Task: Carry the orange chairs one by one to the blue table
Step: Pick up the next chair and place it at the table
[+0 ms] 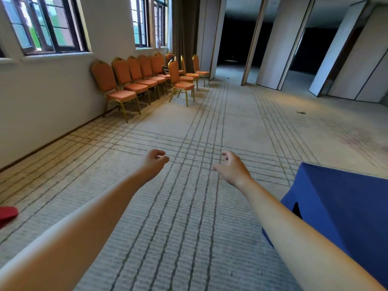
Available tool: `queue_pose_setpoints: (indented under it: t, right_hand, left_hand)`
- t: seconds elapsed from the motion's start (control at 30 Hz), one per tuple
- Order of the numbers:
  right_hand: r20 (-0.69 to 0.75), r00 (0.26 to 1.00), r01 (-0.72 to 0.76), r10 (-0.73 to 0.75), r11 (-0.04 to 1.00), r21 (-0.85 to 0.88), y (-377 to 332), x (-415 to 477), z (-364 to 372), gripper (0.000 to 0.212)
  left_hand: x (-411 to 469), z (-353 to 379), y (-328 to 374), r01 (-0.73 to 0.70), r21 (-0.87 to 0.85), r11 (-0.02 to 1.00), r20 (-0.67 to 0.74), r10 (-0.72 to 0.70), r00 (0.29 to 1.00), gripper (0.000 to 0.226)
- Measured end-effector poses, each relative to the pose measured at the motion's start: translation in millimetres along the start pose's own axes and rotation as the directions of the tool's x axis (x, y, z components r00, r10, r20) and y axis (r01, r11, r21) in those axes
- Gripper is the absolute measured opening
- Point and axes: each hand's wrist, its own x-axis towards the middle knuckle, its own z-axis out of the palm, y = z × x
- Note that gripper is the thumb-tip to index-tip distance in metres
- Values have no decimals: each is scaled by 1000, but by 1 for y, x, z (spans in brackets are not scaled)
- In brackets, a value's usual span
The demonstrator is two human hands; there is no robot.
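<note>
Daylight enters through the windows [48, 24] on the left, brightening the white wall [42, 97] and carpet [189, 122]. The openings [235, 43] at the far end are nearly black. Wide-angle distortion bends lines toward the edges; detail is slightly soft throughout.

We see the blue table [340, 206] cut by the right edge. A red thing [7, 214] is clipped at left. The far chairs [168, 57] hide each other.

Ahead of my empty hands, orange chairs [134, 80] are showing gold frames — grey carpet [189, 206] is running dark crossing stripes beneath — blue table [336, 202] beside my right.
</note>
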Motion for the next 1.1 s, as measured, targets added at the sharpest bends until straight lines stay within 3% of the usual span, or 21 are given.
queue_pose_setpoints:
  t: [0.43, 0.77, 1.1]
  right_hand:
    - [-58, 998, -27, 31, 998, 57, -78, 361, 32, 66]
    - [-70, 997, -9, 14, 997, 73, -77, 632, 37, 67]
    - [-36, 999, 22, -21, 999, 26, -86, 931, -1, 67]
  left_hand:
    - [392, -37, 57, -22, 68, 997, 49, 19, 999, 43]
    - [650, -5, 81, -21, 166, 986, 79, 8, 997, 41]
    - [926, 49, 158, -17, 183, 983, 69, 5, 998, 44]
